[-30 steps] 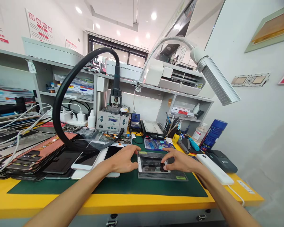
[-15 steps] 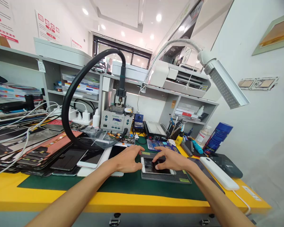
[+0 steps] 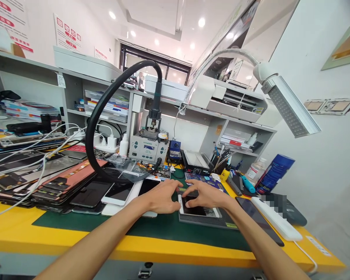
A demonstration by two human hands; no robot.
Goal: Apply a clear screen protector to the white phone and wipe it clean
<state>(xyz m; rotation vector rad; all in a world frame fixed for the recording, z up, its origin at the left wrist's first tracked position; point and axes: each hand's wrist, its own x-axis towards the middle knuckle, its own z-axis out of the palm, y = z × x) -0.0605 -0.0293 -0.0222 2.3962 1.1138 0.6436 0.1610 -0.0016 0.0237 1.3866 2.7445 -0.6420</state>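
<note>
A white-framed smartphone (image 3: 196,211) with a dark front lies face up on a grey perforated pad (image 3: 189,220). A lighter grey patch shows at its right end. My left hand (image 3: 164,196) is bent round the phone's left end, the thumb against the edge and the forefinger near the far corner. Over the left part of the screen, my right hand (image 3: 207,193) is curled, with its thumb and forefinger close together on the phone. What lies right under these fingertips is hidden.
A green mat (image 3: 163,229) covers part of the yellow bench (image 3: 134,249). Stacked phone parts (image 3: 67,182) and a white phone (image 3: 118,194) lie left. A black hose (image 3: 90,128) arches from the rework station (image 3: 148,149). A white power bank-like bar (image 3: 277,219) lies right.
My right thumb and forefinger have shifted left along the phone towards its left end. A lighter patch now shows at its right end. The camera view has turned slightly left.
</note>
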